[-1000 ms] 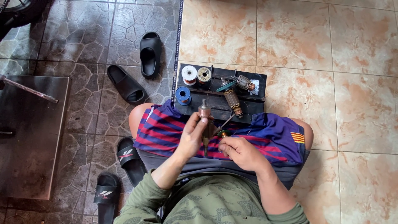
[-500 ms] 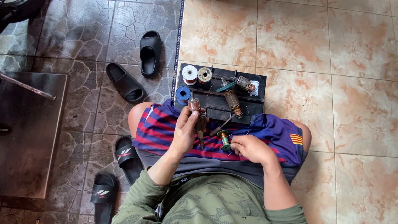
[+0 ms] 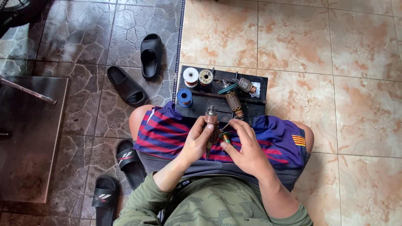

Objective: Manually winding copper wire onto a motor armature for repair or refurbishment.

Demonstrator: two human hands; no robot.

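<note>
My left hand [image 3: 193,144] is curled shut around a ribbed, copper-toned metal armature [image 3: 211,121], its thin shaft standing upright over my lap, just near the black tray [image 3: 201,109]. My right hand [image 3: 248,147] lies beside it, fingers half bent and pinching a small round brass-and-green piece [image 3: 226,136] against the armature's lower end. On the tray sit wire spools [image 3: 191,76], round and glossy, and another armature [image 3: 235,104].

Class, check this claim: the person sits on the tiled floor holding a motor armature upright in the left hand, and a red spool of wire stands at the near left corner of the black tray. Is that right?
Not quite. In the head view, the spool at the near left corner of the black tray is blue, not red. The rest stands: the left hand holds the motor armature upright, over the lap, on a tiled floor.
</note>
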